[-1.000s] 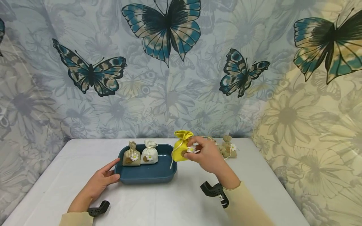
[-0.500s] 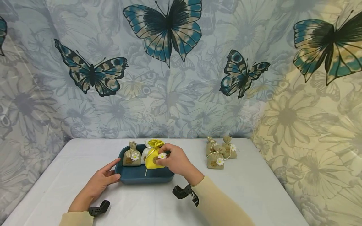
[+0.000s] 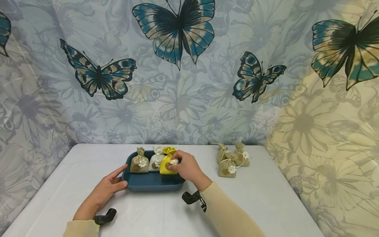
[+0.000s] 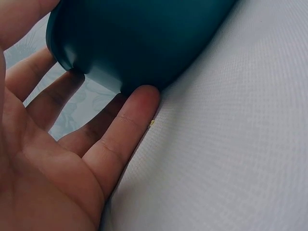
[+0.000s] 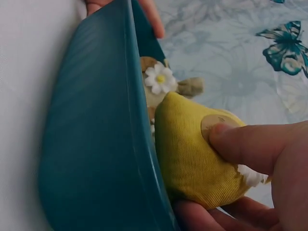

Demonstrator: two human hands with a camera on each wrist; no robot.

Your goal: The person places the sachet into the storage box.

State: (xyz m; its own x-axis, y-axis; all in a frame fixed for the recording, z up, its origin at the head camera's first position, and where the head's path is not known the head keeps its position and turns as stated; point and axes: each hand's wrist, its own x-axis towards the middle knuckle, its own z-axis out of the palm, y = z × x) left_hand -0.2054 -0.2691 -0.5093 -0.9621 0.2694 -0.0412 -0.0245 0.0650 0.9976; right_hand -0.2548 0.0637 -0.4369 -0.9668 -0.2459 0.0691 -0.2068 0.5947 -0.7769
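A yellow drawstring pouch [image 3: 166, 166] with a white flower is over the right part of the blue tray [image 3: 148, 187]. My right hand [image 3: 186, 166] pinches it between thumb and fingers. In the right wrist view the thumb presses the round tag of the yellow pouch [image 5: 187, 149], next to the tray wall [image 5: 96, 125]. A beige pouch [image 3: 139, 165] and a white pouch [image 3: 155, 162] stand upright in the tray, left of the yellow one. My left hand [image 3: 106, 191] touches the tray's left end with fingers spread and fairly straight. The left wrist view shows fingertips against the tray [image 4: 130, 43].
Beige pouches [image 3: 227, 168] sit in a group of three at the back right of the white-covered table [image 3: 154, 217]. Behind the table hangs a butterfly-patterned cloth [image 3: 189, 112]. Black wrist devices sit on both forearms.
My right hand has carried the yellow pouch leftward from the tray's right edge, then back and slightly right, beside the white pouch. The left hand has stayed at the tray's left end.
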